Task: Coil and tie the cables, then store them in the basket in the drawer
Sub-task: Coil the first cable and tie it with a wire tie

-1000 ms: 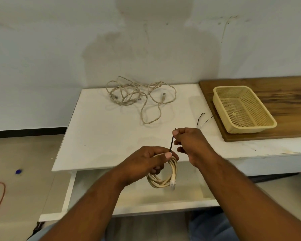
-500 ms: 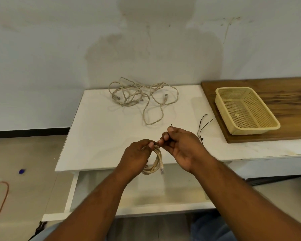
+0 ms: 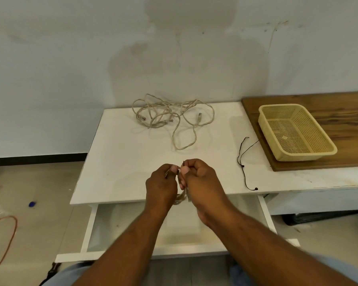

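**Inspector:** State of the hands?

**Assistant:** The left hand (image 3: 161, 186) is curled round the coiled cable (image 3: 181, 198) and grips it. The right hand (image 3: 203, 182) is also curled and pinches a thin black tie (image 3: 183, 162); only the tie's tip shows above the thumb. The two hands touch at the fingertips.

**Inspector:** Position of the coil?

**Assistant:** It is held between the hands and mostly hidden by them. Its lower loops hang out beneath, over the front edge of the white table (image 3: 122, 162) and above the open drawer (image 3: 120, 223).

**Inspector:** Surroundings and edges?

**Assistant:** The tangled loose cables (image 3: 170, 118) lie at the back of the table near the wall, well apart from the hands, with plain tabletop between. Spare black ties (image 3: 244, 162) lie to the right, reaching the front edge, just beside the wooden board (image 3: 339, 106). The yellow mesh basket (image 3: 285, 156) stands on that board, not in the drawer. On the floor to the left lie an orange cord (image 3: 10, 234) and a small blue object (image 3: 32, 203).
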